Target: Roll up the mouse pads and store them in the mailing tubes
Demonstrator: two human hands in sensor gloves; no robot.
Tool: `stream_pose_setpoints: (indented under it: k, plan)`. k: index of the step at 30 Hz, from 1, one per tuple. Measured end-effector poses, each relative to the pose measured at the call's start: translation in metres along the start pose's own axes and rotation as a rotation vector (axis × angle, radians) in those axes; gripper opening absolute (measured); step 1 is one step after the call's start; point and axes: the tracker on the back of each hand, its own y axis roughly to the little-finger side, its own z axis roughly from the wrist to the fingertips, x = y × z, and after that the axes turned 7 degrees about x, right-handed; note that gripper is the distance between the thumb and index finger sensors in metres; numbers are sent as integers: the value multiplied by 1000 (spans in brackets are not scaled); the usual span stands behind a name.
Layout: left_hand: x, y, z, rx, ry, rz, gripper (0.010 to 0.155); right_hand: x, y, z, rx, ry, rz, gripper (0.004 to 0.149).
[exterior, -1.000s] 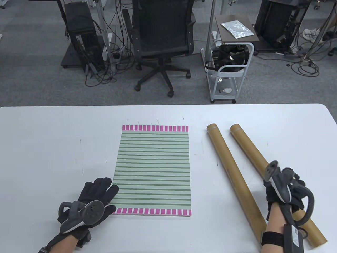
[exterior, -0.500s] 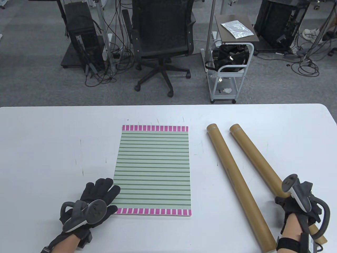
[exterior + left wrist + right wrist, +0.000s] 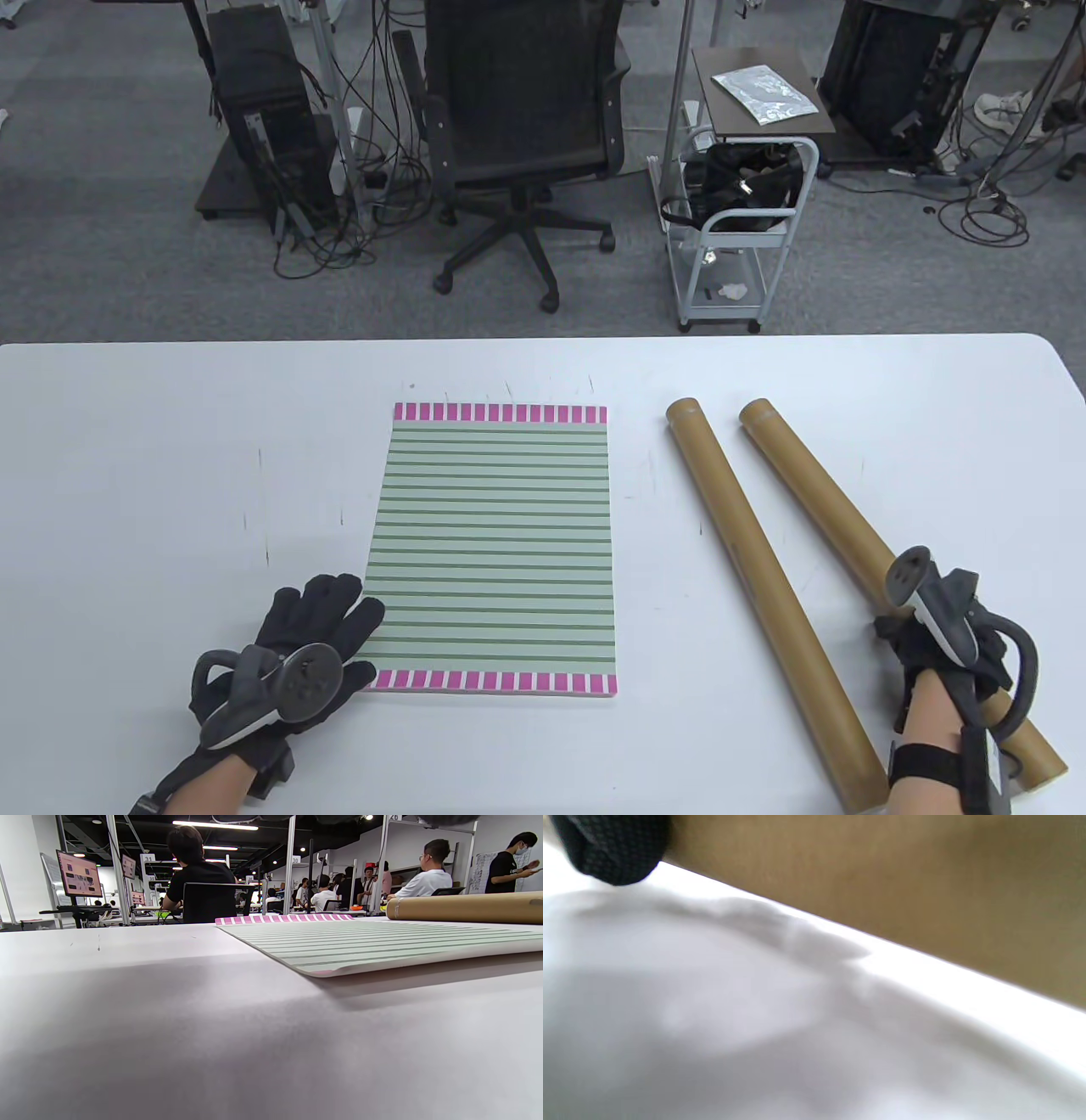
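White table (image 3: 170, 475): left hand (image 3: 297, 645) flat at striped mouse pad (image 3: 492, 543); right hand (image 3: 946, 649) grips outer tube (image 3: 814, 492).

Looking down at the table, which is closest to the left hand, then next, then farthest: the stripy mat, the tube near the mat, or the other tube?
From the left hand:
1. Stripy mat, touching its fingers.
2. Nearer tube, right of the mat.
3. Other tube, farthest right, under the right hand.

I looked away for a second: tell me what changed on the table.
Only the right hand moved: down the right tube toward the near edge, then slightly back up, staying on it. The left hand stayed at the mouse pad's near left corner; pad and left tube unmoved.
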Motion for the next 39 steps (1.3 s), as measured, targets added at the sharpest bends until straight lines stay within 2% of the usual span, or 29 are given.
stream_pose_setpoints:
  k: [4,6,9,13,17,21,25,28,32,35,39]
  plan:
    - [-5,-6,0,29,-24,11,71,19,12,-11,-81,87,-63,78]
    - [-9,-11,-2,40,-47,24,72,35,19,-22,-104,141,-7,78]
    - [-12,-15,-3,57,-68,41,72,61,17,-41,-78,246,8,78]
    - [-14,-14,-5,55,-78,41,70,96,-4,-70,29,413,-25,76]
    - [-20,-9,-10,43,-145,25,68,114,-39,-98,108,500,28,76]
    - [-26,-5,-16,32,-205,-28,69,109,-74,-120,184,563,75,76]
    - [-25,4,-17,4,-217,-140,70,89,-112,-138,295,590,139,77]
    - [-22,13,-16,-31,-202,-186,70,73,-129,-146,337,637,128,78]
    - [-16,26,-14,-74,-166,-249,71,55,-129,-149,370,665,91,83]
    - [-14,30,-11,-89,-156,-354,72,54,-124,-150,409,714,4,82]
    - [-14,29,-11,-70,-159,-461,70,47,-128,-147,483,686,-38,81]
